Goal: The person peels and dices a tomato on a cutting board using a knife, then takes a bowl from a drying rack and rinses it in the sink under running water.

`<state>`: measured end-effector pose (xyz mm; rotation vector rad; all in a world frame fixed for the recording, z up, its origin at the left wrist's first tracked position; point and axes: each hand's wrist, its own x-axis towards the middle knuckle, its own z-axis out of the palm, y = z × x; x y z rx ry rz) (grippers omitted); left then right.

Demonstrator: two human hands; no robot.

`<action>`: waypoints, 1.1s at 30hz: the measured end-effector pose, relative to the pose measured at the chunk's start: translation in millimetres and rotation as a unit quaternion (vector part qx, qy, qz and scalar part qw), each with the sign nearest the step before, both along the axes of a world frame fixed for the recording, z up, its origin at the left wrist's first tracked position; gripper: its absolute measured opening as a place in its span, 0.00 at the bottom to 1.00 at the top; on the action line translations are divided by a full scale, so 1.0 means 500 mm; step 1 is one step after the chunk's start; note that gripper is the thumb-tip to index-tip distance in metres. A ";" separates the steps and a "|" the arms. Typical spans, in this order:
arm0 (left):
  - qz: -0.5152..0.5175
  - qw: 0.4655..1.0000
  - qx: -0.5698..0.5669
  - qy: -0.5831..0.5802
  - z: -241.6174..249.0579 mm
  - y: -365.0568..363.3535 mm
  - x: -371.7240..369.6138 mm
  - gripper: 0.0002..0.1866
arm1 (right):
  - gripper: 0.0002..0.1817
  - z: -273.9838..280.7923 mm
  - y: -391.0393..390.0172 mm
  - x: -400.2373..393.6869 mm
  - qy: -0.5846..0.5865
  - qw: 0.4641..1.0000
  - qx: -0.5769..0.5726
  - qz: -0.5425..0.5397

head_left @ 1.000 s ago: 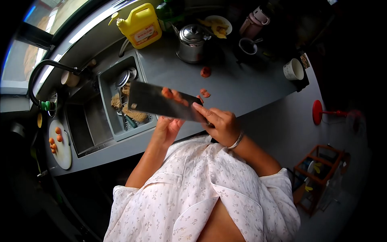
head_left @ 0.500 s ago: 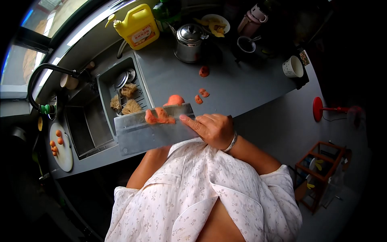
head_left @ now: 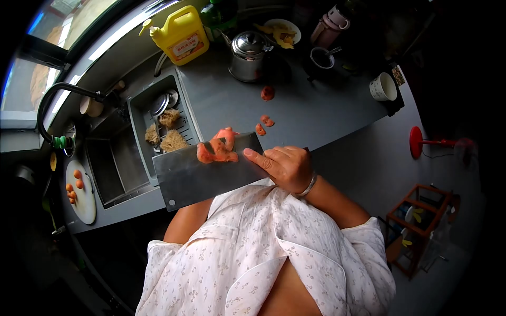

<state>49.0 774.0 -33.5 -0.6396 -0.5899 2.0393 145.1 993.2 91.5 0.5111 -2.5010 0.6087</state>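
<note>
A wide cleaver (head_left: 211, 176) lies across the view in front of my body, its blade flat side up. My right hand (head_left: 287, 167) is closed round its handle end, with the thumb along the blade. Several red, wet-looking tomato pieces (head_left: 217, 151) rest on the blade's upper edge, with more red flesh just behind it. The blade hides my left hand; only the forearm shows below it. Two small tomato bits (head_left: 264, 125) and a round red piece (head_left: 268, 93) lie on the grey counter (head_left: 316, 118).
Left of the counter are a sink (head_left: 113, 171) and a drain tray (head_left: 138, 113) with scouring pads. A white board (head_left: 84, 205) holds small orange-red items. Behind stand a yellow jug (head_left: 182, 39), a steel kettle (head_left: 246, 58) and a paper cup (head_left: 383, 87).
The cleaver and my right hand have shifted slightly right and toward my body. The blade has tilted and looks darker, and the tomato pieces on it have moved a little right.
</note>
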 end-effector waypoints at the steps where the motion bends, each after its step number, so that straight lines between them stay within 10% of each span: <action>1: 0.025 0.980 0.151 -0.125 -0.005 0.003 0.001 0.34 | 0.25 -0.002 0.002 -0.001 0.017 1.000 -0.012 -0.001; 5: -0.118 0.883 0.379 -0.252 -0.002 0.001 -0.020 0.39 | 0.25 0.006 0.005 0.004 0.008 1.000 0.000 0.010; 6: -0.089 0.961 0.247 0.090 -0.012 0.000 -0.031 0.39 | 0.25 0.005 0.005 0.006 0.002 1.000 -0.009 0.012; 8: -0.046 0.903 0.080 0.420 -0.006 -0.006 -0.036 0.39 | 0.25 0.000 0.008 0.008 -0.002 1.000 -0.017 0.015; 12: -0.045 0.809 -0.215 0.545 0.062 -0.032 -0.020 0.39 | 0.27 -0.033 0.036 0.003 -0.028 0.999 -0.039 -0.015; 22: -0.049 0.747 -0.398 0.530 0.125 0.001 -0.003 0.49 | 0.27 -0.095 0.065 0.014 -0.278 0.910 -0.271 -0.144; 30: -0.059 0.704 -0.458 0.539 0.092 0.015 -0.009 0.36 | 0.34 -0.002 0.029 0.012 -0.186 0.972 -0.136 -0.050; 33: -0.029 0.822 -0.379 0.423 0.121 0.044 -0.026 0.35 | 0.32 0.009 0.005 0.012 -0.135 0.985 -0.109 -0.015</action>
